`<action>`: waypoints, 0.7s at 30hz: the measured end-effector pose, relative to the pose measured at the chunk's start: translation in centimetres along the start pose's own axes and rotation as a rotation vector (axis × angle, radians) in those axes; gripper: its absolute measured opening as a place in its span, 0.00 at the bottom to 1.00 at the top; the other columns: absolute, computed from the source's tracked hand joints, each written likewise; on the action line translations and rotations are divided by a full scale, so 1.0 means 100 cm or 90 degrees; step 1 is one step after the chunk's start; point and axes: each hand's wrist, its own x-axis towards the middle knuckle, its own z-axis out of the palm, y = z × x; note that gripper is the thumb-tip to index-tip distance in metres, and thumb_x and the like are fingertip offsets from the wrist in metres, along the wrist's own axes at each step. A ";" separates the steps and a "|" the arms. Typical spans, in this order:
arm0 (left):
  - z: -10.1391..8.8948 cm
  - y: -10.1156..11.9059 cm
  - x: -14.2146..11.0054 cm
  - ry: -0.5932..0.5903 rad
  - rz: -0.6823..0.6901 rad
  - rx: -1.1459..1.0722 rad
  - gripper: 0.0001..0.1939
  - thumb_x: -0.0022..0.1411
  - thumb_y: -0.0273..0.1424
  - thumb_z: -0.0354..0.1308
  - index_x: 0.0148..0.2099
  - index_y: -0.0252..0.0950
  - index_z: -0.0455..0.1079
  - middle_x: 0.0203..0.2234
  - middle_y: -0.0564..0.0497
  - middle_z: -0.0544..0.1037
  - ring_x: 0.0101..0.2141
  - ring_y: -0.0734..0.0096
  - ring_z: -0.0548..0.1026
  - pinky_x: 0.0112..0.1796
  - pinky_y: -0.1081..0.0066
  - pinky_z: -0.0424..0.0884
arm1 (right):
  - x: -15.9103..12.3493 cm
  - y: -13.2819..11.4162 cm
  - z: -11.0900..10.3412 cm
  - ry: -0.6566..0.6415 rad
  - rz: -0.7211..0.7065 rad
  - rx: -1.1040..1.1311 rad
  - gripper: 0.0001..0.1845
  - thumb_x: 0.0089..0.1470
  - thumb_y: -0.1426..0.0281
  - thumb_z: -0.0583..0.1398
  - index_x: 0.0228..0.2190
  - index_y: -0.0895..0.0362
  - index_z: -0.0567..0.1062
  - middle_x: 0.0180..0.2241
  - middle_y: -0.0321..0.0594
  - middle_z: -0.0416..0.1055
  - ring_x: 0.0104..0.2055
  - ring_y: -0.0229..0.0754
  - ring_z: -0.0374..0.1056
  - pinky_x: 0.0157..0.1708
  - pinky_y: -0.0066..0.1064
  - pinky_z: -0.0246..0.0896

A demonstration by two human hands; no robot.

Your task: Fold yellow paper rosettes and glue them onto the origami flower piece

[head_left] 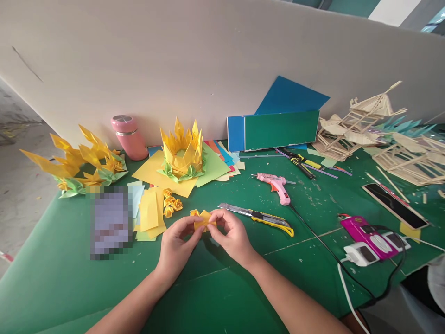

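Between my two hands is a small piece of yellow folding paper (204,220), partly covered by the fingers. My left hand (179,241) pinches its left side, and my right hand (232,234) pinches its right side. Just behind the paper lies a small folded yellow paper flower (194,212). Several more folded paper flowers (169,202) are grouped to the left, beside a stack of yellow paper strips (149,211). A yellow-handled utility knife (259,216) lies right of my right hand, its blade end close to the fingers.
Two yellow paper crowns with green leaves, one upright (182,155) and one at left (86,160), stand behind. A pink bottle (130,139), pink glue gun (274,183), its black cord, a magenta power strip (373,236), a phone (394,204) and wooden stick models (351,125) occupy the green table.
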 end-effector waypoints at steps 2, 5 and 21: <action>0.001 0.000 0.000 0.008 -0.018 -0.009 0.08 0.47 0.35 0.63 0.32 0.39 0.76 0.29 0.50 0.83 0.28 0.66 0.79 0.33 0.67 0.78 | -0.001 0.000 0.001 -0.003 0.014 0.023 0.03 0.51 0.71 0.57 0.31 0.54 0.66 0.31 0.36 0.68 0.33 0.38 0.68 0.35 0.30 0.69; 0.001 0.000 0.000 0.009 -0.036 -0.016 0.08 0.47 0.34 0.63 0.32 0.38 0.75 0.29 0.49 0.83 0.27 0.66 0.79 0.33 0.67 0.78 | -0.001 0.001 0.002 -0.002 0.024 0.045 0.05 0.50 0.71 0.58 0.32 0.53 0.65 0.32 0.36 0.66 0.34 0.37 0.68 0.36 0.29 0.69; 0.003 -0.003 0.000 0.000 -0.038 -0.103 0.10 0.47 0.33 0.64 0.33 0.39 0.69 0.30 0.53 0.76 0.32 0.69 0.77 0.35 0.70 0.76 | 0.002 -0.001 -0.002 -0.024 0.087 -0.030 0.07 0.47 0.66 0.60 0.24 0.57 0.70 0.24 0.35 0.66 0.26 0.36 0.62 0.26 0.27 0.61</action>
